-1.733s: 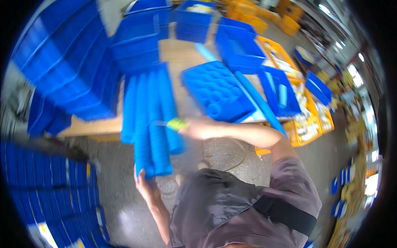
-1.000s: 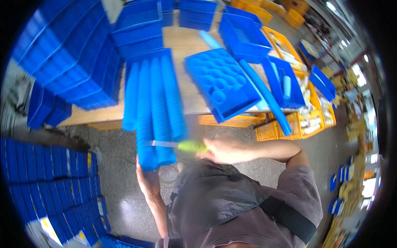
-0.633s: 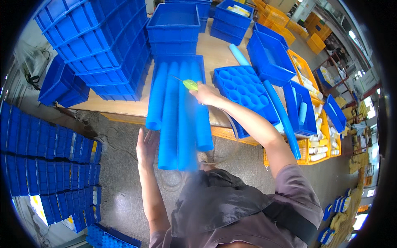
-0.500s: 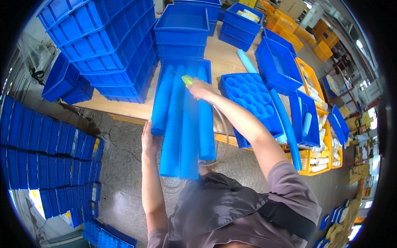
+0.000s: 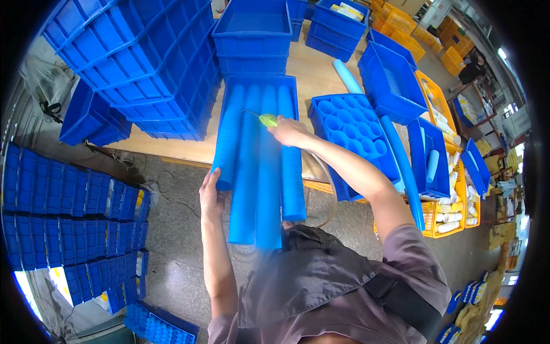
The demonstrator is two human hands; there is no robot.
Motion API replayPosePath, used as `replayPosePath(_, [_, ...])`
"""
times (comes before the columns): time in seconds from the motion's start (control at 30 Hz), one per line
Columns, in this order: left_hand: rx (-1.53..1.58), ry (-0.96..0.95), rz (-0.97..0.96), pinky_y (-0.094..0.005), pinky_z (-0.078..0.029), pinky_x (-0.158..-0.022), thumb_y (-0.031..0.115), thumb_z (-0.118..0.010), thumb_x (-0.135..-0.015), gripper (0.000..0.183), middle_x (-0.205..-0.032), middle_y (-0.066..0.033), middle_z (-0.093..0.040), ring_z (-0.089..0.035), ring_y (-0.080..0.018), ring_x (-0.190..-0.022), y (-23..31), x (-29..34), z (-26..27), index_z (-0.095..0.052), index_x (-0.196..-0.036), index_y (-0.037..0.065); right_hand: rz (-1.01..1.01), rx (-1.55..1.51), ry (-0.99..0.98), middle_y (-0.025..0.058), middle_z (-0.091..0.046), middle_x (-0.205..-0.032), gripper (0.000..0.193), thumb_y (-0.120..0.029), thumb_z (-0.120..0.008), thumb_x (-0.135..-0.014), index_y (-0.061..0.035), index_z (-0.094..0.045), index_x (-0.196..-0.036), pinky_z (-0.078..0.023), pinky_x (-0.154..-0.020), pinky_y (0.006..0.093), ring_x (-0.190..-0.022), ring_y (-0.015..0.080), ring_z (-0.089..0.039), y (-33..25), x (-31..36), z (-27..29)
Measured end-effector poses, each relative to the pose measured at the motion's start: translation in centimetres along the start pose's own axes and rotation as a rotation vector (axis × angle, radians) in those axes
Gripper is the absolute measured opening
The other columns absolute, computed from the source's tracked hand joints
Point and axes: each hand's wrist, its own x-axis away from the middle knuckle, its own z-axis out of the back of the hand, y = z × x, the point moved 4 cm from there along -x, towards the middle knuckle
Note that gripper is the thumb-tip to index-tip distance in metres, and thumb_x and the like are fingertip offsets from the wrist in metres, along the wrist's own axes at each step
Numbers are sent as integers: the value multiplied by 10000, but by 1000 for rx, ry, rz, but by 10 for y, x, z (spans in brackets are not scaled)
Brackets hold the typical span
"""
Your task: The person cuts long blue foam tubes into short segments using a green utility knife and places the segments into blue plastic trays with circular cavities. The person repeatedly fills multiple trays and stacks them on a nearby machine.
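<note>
Your right hand point(image 5: 287, 132) grips the tool point(image 5: 267, 120), its grip narrow around the green-yellow handle, thin rod pointing over the tubes point(image 5: 243, 189). Your left hand point(image 5: 211, 198) is at the near end of the leftmost tube; its fingers are partly hidden, so its grip cannot be confirmed. The tubes lie side by side in the blue bin point(image 5: 260, 80) on the bench point(image 5: 318, 69), near ends projecting past the bench edge.

Potential faults:
- Tipping or sliding. Cause: the near ends overhang; downward pressure, or a pull from your left hand, may shift them out of the bin.
- Pushed tubes. Cause: your apron point(image 5: 309, 275) is close to the projecting ends; leaning forward may drive them inward.
- Surface marks. Cause: the rod tip is close above the tubes; a dip may scratch them. Contact cannot be judged.
- Snagging. Cause: the hose point(image 5: 332, 198) loops below your right forearm, near the tube ends.
- Knocked tray. Cause: your forearm passes beside the tray point(image 5: 315, 114).

Markings: no brand, label or writing is legible on the tubes, bin or tool. Background items are too small to check.
</note>
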Motion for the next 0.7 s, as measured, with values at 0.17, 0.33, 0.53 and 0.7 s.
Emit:
replayPosePath(0.17, [52,-102,27,-402,-554,-841,296,-707,-910,556,-1238,-160,-629,-648,-276,-1062,-5,9,10,-519,-1340,-3,81,26,-47,211,-690,-834,631,-440,-531,-989,90,-474,-1327,-535,-649,454,-751,346,-696,-6,74,-7])
replayPosePath(0.33, [133,-77,95,-423,-533,-906,349,-713,-896,616,-1267,-167,-616,-637,-282,-1085,-14,17,22,-485,-1353,5,199,35,-86,244,-647,-729,535,-393,-553,-998,100,-495,-1198,-506,-582,498,-677,402,-673,-21,155,-7])
replayPosePath(0.53, [129,-69,140,-428,-507,-949,395,-705,-895,632,-1275,-131,-614,-611,-269,-1126,-13,34,30,-481,-1379,55,270,91,-138,217,-631,-666,447,-370,-542,-1008,54,-490,-1140,-488,-538,502,-608,393,-655,-32,222,-13])
replayPosePath(0.7, [121,-99,105,-438,-503,-961,407,-680,-906,618,-1299,-117,-602,-600,-278,-1141,-8,44,26,-475,-1419,128,304,100,-172,201,-598,-575,410,-336,-546,-1009,52,-475,-1124,-487,-496,496,-528,402,-627,-34,249,-16])
